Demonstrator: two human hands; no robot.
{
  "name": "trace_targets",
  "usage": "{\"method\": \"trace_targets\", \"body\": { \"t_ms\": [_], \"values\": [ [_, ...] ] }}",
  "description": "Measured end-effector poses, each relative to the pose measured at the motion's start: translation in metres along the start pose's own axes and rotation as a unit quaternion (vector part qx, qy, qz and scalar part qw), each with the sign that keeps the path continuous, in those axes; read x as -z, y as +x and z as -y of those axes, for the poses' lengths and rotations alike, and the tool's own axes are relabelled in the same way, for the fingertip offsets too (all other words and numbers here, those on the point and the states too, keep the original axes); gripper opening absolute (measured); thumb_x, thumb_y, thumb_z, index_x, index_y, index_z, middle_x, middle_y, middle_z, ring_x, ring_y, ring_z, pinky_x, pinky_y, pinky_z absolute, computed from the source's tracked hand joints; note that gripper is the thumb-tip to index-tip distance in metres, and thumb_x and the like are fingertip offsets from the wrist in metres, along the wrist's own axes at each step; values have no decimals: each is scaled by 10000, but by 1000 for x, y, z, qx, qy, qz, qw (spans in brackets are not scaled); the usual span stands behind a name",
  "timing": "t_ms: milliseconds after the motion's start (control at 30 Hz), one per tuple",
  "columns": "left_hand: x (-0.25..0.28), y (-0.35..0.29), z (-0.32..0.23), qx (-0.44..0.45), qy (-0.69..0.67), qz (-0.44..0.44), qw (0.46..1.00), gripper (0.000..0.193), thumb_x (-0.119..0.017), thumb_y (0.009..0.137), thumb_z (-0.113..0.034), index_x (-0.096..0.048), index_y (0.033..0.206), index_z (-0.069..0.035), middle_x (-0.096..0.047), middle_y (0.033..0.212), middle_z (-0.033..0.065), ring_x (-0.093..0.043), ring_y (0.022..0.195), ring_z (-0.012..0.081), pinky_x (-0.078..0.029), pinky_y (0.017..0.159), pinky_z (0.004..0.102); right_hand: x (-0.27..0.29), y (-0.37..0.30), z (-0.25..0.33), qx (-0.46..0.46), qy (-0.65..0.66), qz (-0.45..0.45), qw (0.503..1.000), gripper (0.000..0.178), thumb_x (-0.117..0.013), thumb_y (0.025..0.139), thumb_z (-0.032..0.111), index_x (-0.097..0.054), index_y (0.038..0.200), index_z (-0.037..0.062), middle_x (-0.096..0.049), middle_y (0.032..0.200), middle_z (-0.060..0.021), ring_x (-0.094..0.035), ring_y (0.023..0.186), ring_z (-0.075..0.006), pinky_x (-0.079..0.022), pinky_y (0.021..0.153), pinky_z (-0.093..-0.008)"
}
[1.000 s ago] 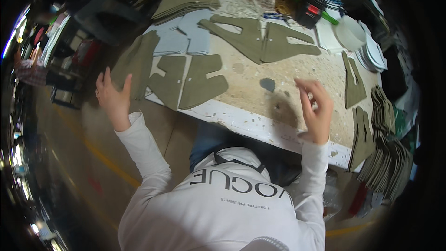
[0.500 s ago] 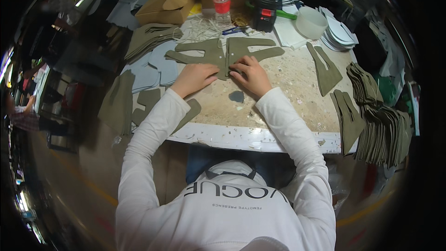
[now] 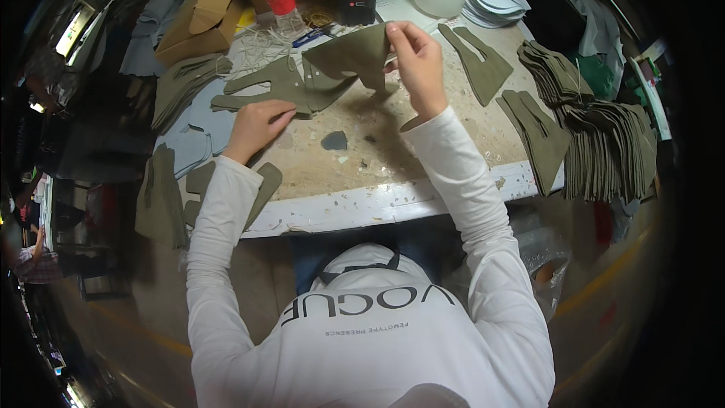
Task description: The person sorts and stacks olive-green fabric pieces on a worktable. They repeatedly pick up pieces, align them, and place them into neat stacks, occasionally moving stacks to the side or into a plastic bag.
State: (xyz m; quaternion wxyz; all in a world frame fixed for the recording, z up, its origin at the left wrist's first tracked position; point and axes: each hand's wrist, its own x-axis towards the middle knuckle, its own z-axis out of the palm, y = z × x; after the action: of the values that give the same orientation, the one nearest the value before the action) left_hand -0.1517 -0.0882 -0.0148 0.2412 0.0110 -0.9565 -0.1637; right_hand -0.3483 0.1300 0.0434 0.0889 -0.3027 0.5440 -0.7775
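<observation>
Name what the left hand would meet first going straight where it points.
The left hand would likely meet the slotted olive fabric piece just ahead; whether it already touches is unclear.

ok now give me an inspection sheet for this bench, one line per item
Surface: flecked tabletop, dark patch in front of the panels.
Work pieces: left panel, green, on the tabletop; right panel, green, partly raised.
Clutter: string, bottle, box, fan.
Hands: right hand pinches the right panel; left hand at the left panel's near edge, grip unclear.
Cables: nothing seen.
Surroundings: green stack by the table's right side; clear bag below.
</observation>
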Motion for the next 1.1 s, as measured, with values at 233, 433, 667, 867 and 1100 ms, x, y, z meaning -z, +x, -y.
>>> {"method": "trace_targets", "body": {
  "t_ms": [233, 433, 667, 867, 1100],
  "values": [
    [33, 26, -4, 182, -101, -105, 972, 148, -664, 867, -106, -689, 985, -22, -714, 804, 95, -696, 753, 126, -546, 698, 272, 58, 23, 67, 13, -219, 5, 976, 275, -653, 928, 265, -714, 1026, 16, -695, 800, -15, -617, 655, -70, -527, 531, -234],
    [38, -5, -83, 135, -102, -121, 978, 122, -654, 892, -87, -683, 983, -12, -697, 794, 33, -646, 714, 67, -503, 652, 216, 93, -1, 110, 303, -520, -150, 784, 207, -658, 923, 229, -718, 1019, 57, -691, 739, -54, -634, 673, -58, -495, 624, -218],
    [-41, -85, -178, 115, -76, -94, 986, 172, -666, 804, 18, -677, 973, -15, -718, 1022, 123, -695, 997, 272, -557, 839, 346, 69, -130, 46, 219, -539, 45, 812, 158, -681, 845, 40, -698, 1000, 69, -672, 952, -109, -684, 818, -260, -540, 693, -322],
    [-60, -105, -196, 83, -80, -134, 984, 204, -680, 755, 46, -683, 950, -13, -714, 1042, 115, -674, 1050, 289, -546, 910, 407, 58, -212, 8, 144, -480, 109, 859, 238, -702, 796, -23, -703, 1030, 17, -671, 1027, -118, -684, 976, -288, -549, 805, -342],
    [-59, -113, -196, 47, -74, -92, 992, 285, -730, 697, -30, -695, 980, -18, -686, 1134, 95, -630, 1136, 273, -532, 944, 404, 53, -230, 6, 127, -452, 114, 876, 289, -698, 757, -51, -717, 1036, 20, -676, 1030, -117, -666, 1027, -306, -520, 863, -393]
  ]
}}
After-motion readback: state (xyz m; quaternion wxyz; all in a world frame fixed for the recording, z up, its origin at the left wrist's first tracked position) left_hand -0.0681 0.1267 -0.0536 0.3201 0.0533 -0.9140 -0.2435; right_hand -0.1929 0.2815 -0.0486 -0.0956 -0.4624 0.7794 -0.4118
